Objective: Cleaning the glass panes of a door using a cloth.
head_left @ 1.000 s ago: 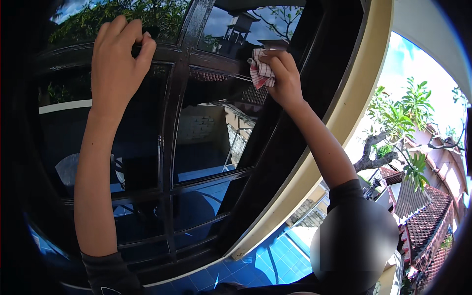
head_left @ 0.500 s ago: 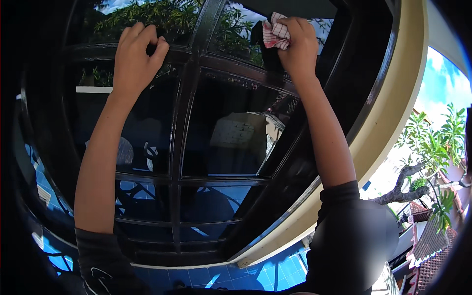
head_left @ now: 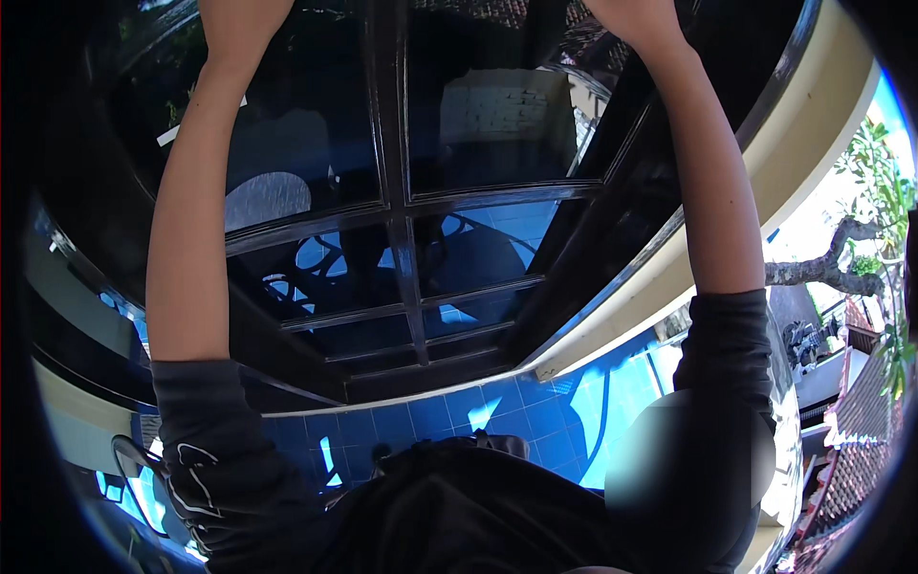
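Both my arms stretch up across a dark, wood-framed glass window (head_left: 392,153) divided into several panes. At the upper left edge, only the wrist and the back of my left hand (head_left: 243,27) show. My right hand (head_left: 639,17) is cut off in the same way at the upper right, in front of the right-hand panes. The fingers of both hands lie beyond the picture, so what they hold or touch is hidden. A glass pane (head_left: 497,143) between my arms mirrors a pale brick wall and roof tiles.
Below the window runs a pale sill (head_left: 545,373), with a blue tiled floor (head_left: 430,411) beneath. A cream wall edge (head_left: 813,172) curves along the right. Beyond it stand a tree (head_left: 841,258) and tiled roofs (head_left: 861,459). A dark metal chair (head_left: 134,469) is at lower left.
The view has tipped downward, so both hands now sit at the top edge with their fingers cut off. The red-and-white checked cloth in my right hand has left the picture.
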A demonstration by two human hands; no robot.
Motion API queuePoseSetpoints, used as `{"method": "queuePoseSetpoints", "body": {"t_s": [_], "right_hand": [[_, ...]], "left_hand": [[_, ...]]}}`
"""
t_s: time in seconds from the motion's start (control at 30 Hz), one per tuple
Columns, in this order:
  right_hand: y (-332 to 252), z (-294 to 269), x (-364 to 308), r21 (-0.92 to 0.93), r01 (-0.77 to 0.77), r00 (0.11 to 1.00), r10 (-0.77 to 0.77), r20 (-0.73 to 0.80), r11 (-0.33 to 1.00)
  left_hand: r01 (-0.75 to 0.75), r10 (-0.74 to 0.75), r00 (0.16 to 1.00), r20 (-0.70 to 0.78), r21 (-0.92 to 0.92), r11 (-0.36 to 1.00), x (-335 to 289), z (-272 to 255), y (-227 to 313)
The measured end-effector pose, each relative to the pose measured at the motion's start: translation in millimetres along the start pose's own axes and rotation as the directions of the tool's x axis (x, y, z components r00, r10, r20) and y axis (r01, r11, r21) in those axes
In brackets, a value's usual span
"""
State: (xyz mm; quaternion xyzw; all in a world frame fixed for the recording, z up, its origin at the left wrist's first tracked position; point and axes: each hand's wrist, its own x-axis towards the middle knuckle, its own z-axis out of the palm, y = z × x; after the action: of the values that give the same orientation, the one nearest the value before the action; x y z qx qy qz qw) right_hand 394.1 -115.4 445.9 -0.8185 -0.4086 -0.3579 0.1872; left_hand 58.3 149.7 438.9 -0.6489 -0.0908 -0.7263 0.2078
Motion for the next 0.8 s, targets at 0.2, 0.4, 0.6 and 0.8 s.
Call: {"method": "queuePoseSetpoints", "body": {"t_s": [0.2, 0.4, 0.6, 0.8], "right_hand": [[-84, -22, -52, 0.183, -0.172, 0.979, 0.188, -0.078, 0.968], [-189, 3, -170, 0.36, 0.441, 0.563, 0.059, -0.824, 0.822], [-317, 117, -407, 0.886, -0.031, 0.981, 0.185, -0.062, 0.463], [-371, 121, -584, 0.693, -0.72, 0.683, 0.193, 0.704, 0.019]], "left_hand": [[-0.072, 0.073, 0.997, 0.016, -0.054, 0.996, -1, -13, -3], [-0.206, 0.192, 0.978, -0.079, -0.252, 0.946, 2, -12, 12], [-0.229, 0.231, 0.972, -0.033, -0.324, 0.918, 4, -22, 14], [-0.212, 0.191, 0.977, -0.098, -0.289, 0.933, 4, -29, 7]]}}
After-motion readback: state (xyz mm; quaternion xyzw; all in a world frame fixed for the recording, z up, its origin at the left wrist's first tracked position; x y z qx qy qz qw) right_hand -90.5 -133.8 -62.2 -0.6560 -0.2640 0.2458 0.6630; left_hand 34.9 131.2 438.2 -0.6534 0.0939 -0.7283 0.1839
